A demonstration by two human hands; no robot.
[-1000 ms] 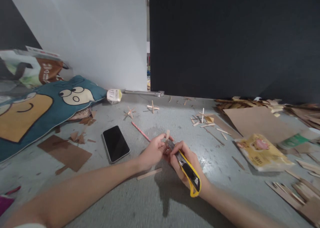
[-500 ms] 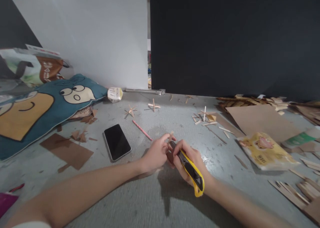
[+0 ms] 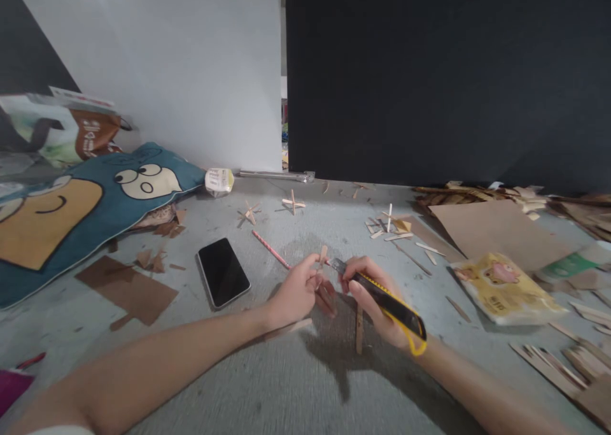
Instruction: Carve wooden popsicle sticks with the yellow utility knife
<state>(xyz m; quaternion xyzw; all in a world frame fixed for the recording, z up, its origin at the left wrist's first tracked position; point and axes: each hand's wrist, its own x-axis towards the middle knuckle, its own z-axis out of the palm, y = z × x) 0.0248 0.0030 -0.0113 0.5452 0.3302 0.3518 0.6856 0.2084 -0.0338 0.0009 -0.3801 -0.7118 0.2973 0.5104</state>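
Note:
My left hand pinches a short piece of wooden craft stick, its tip standing up past the fingers. In my right hand is a yellow and black utility knife, its metal end pointing left at the stick piece; whether the blade touches the wood is too small to tell. Below the right hand a longer craft stick shows, its upper part hidden by the hand. Another craft stick lies beside my left wrist. A red and white striped straw rests beyond the left hand.
A phone lies left of the hands, near brown cardboard and a blue cartoon pillow. Small crossed-stick pieces stand farther back. To the right are a yellow packet, a cardboard sheet and loose sticks.
My right hand has moved right and tilted the utility knife flatter, its tip drawn to the side of the stick piece. A longer craft stick now shows under the right hand.

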